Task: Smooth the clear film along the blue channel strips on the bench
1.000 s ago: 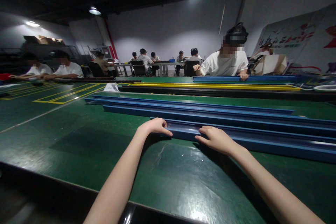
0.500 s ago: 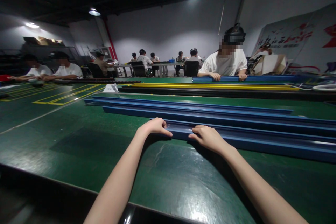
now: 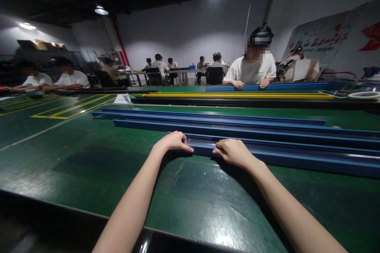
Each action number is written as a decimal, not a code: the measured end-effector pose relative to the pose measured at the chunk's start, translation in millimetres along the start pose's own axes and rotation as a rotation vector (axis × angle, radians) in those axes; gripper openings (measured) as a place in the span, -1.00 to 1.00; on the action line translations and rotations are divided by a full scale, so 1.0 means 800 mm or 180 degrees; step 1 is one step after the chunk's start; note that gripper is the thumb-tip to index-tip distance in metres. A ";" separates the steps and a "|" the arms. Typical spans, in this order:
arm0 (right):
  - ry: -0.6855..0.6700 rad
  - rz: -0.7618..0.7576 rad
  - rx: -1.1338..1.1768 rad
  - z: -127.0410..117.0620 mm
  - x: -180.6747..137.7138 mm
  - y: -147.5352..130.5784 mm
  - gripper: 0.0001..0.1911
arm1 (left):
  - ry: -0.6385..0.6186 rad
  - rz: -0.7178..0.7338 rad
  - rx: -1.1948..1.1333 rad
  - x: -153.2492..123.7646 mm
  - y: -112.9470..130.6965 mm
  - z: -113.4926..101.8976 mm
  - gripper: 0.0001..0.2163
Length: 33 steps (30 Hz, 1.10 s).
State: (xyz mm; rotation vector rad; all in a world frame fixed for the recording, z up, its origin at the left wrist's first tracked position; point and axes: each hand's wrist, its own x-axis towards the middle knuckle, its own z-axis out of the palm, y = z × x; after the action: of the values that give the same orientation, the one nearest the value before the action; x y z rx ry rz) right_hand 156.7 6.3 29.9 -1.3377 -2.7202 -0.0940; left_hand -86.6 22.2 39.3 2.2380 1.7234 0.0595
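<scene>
Several long blue channel strips lie side by side on a wide green table (image 3: 89, 162). The nearest blue strip (image 3: 297, 158) ends in front of me. My left hand (image 3: 173, 142) is curled over that end, fingers closed on its near edge. A short way to the right, my right hand (image 3: 231, 151) pinches the same strip's near edge. Both forearms reach in from the bottom of the view.
Further blue strips (image 3: 208, 120) lie behind the nearest one. A yellow strip (image 3: 237, 96) and a black strip lie beyond. A person in a white shirt (image 3: 252, 72) across the table handles another blue strip. More seated people work at the left and at far tables.
My right hand has slid left along the nearest strip, closer to my left hand. The person opposite has lowered one hand onto their blue strip.
</scene>
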 end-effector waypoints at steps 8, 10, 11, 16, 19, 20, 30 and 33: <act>-0.0129 0.0135 -0.0036 -0.006 -0.014 0.015 -0.67 | 0.0165 0.0194 0.0277 0.001 0.024 0.008 -0.53; -0.0179 0.0201 -0.0048 -0.008 -0.020 0.023 -0.66 | 0.0238 0.0292 0.0357 0.002 0.033 0.013 -0.53; -0.0197 0.0225 -0.0057 -0.009 -0.022 0.027 -0.66 | 0.0276 0.0341 0.0394 0.002 0.036 0.015 -0.52; -0.0220 0.0288 -0.0049 -0.010 -0.031 0.035 -0.66 | 0.0277 0.0430 0.0383 0.000 0.042 0.016 -0.54; -0.0183 0.0359 -0.0043 -0.007 -0.034 0.034 -0.67 | 0.0204 0.0363 0.0304 -0.001 0.035 0.012 -0.54; -0.0160 0.0370 -0.0042 -0.006 -0.034 0.034 -0.67 | 0.0178 0.0331 0.0273 -0.002 0.032 0.011 -0.54; 0.0069 0.0225 -0.0119 0.005 -0.032 0.017 -0.61 | 0.0014 0.0159 0.0132 -0.005 0.027 0.006 -0.51; 0.0095 0.0223 -0.0102 0.007 -0.031 0.015 -0.60 | -0.0049 0.0079 0.0124 -0.006 0.025 0.003 -0.50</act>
State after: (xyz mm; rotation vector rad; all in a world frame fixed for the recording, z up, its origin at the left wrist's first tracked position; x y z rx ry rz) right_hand 180.5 -5.4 21.1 -1.4265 -2.6552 -0.1509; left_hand -69.0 12.3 43.3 2.2817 1.7032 0.0142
